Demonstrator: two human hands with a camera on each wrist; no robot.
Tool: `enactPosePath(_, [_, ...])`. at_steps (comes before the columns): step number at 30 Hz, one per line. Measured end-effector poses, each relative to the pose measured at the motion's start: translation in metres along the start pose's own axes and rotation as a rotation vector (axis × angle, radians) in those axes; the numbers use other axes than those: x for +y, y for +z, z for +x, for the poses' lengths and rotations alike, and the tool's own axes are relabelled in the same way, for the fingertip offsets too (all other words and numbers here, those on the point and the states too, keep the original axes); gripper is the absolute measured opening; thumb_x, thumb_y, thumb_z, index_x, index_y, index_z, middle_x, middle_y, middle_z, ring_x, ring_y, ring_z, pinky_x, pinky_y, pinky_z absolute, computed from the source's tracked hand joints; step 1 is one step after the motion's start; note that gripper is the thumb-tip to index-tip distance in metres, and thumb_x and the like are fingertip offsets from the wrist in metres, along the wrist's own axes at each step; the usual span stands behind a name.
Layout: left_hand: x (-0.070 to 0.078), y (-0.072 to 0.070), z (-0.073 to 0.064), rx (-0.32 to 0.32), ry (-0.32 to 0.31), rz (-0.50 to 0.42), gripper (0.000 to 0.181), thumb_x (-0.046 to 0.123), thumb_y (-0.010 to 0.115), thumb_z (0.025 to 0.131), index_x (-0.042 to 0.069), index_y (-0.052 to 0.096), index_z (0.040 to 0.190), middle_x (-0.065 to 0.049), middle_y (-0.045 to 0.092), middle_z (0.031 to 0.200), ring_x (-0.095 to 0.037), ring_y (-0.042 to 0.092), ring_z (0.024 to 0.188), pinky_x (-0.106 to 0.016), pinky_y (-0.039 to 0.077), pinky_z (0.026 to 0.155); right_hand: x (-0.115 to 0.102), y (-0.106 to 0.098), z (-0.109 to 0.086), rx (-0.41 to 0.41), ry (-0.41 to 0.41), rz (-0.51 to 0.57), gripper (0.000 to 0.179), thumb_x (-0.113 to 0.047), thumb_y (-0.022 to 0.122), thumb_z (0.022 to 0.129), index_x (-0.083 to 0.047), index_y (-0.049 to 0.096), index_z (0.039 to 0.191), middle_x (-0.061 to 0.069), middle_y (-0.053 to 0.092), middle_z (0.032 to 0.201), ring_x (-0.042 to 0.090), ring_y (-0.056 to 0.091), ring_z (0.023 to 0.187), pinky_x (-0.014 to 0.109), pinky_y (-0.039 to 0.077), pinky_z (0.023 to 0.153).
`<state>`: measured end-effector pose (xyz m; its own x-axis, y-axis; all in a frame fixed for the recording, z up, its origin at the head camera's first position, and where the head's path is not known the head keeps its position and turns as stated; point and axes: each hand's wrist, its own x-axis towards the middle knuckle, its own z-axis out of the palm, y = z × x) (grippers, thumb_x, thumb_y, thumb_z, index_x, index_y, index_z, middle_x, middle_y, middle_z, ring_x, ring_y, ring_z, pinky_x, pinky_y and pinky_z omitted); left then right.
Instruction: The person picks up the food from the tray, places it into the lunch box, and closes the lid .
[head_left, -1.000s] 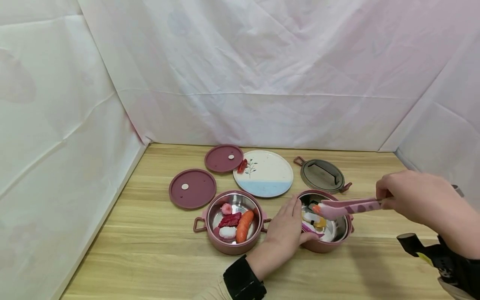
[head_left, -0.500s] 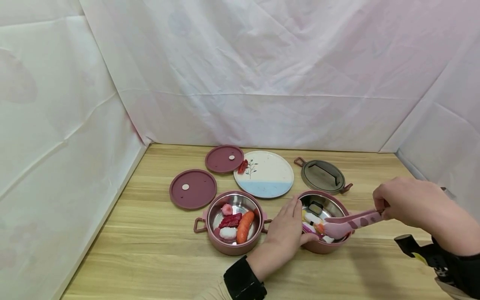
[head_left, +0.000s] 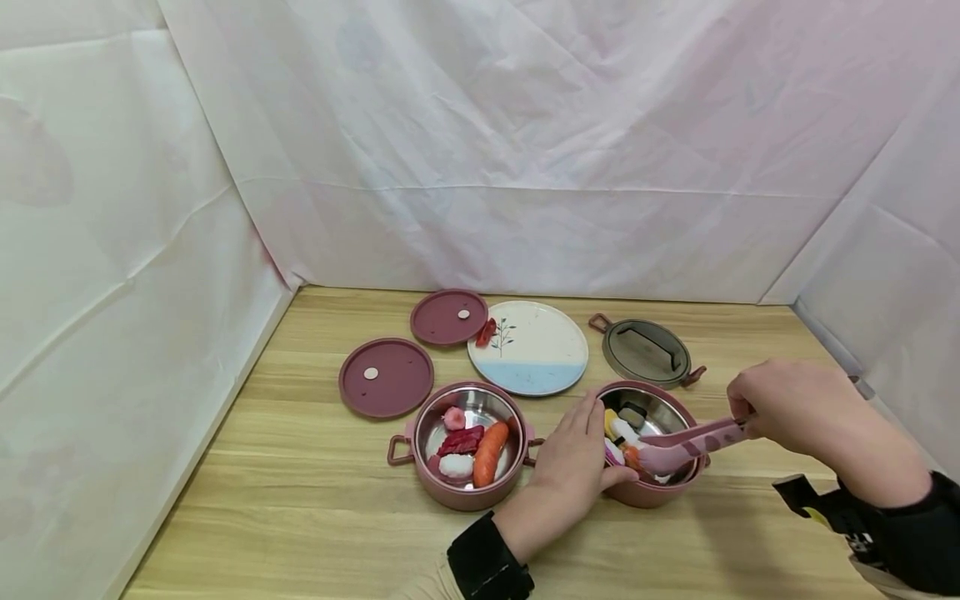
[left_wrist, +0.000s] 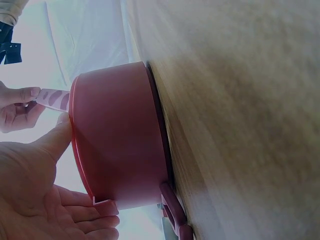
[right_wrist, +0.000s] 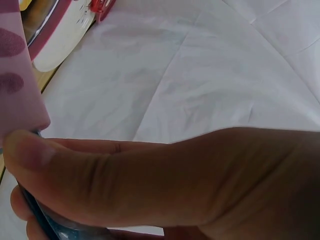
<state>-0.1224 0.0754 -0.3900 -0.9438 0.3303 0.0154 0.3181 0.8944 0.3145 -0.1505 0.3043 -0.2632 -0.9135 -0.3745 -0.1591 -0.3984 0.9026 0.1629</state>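
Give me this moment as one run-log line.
left hand: against right pot | right hand: grips pink tongs | pink tongs: partly inside right pot | left pot: orange sausage-shaped food inside

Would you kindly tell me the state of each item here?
Left pot, uncovered, food pieces inside
Right pot, uncovered, left hand touching it
Tongs, in right hand, tips inside right pot
Nearer burgundy lid, off the pots
Farther burgundy lid, also off
Plate, flat, red piece at edge
Dark handled disc, flat
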Motion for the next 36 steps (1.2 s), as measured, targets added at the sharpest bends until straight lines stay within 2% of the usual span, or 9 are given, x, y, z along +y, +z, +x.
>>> enactPosePath(15, [0.0,0.0,-0.001,0.001,-0.012,-0.028,0.092,0.065,0.06,0.085,0.012,0.033,0.155,-0.003,0.029,0.164,-0.016,0.034,0.149,-0.026,0.035,0.12,0.005,0.007,-0.005,-0.042,0.027,0.029,0.028,-0.02,0.084,0.074,-0.03,0.059,0.066,-0.011,0.052,0.067,0.012,0.041,0.059,0.029,0.03,0.052])
enactPosePath(21, [0.0,0.001,-0.001,0.001,-0.008,-0.032,0.092,0.066,0.06,0.085,0.012,0.034,0.155,-0.002,0.03,0.164,-0.016,0.035,0.149,-0.025,0.035,0.12,0.006,0.005,-0.008,-0.099,0.021,0.055,0.026,-0.022,0.083,0.076,-0.029,0.06,0.068,-0.011,0.051,0.067,0.011,0.039,0.06,0.028,0.028,0.054])
enactPosePath(31, [-0.001,0.001,-0.001,0.001,-0.006,-0.021,0.092,0.066,0.06,0.085,0.011,0.034,0.155,-0.003,0.03,0.164,-0.017,0.035,0.149,-0.025,0.035,0.12,0.012,0.002,-0.007,-0.12,0.041,0.071,0.014,-0.023,0.084,0.076,-0.027,0.071,0.079,-0.01,0.066,0.081,0.009,0.05,0.066,0.03,0.041,0.056])
enactPosePath(36, [-0.001,0.0,0.0,-0.007,-0.005,-0.022,0.092,0.066,0.06,0.085,0.011,0.034,0.155,-0.003,0.029,0.165,-0.016,0.034,0.149,-0.026,0.035,0.12,0.015,-0.002,-0.01,-0.095,0.097,0.075,0.012,-0.024,0.083,0.078,-0.025,0.073,0.085,-0.007,0.067,0.085,0.011,0.052,0.068,0.032,0.042,0.055])
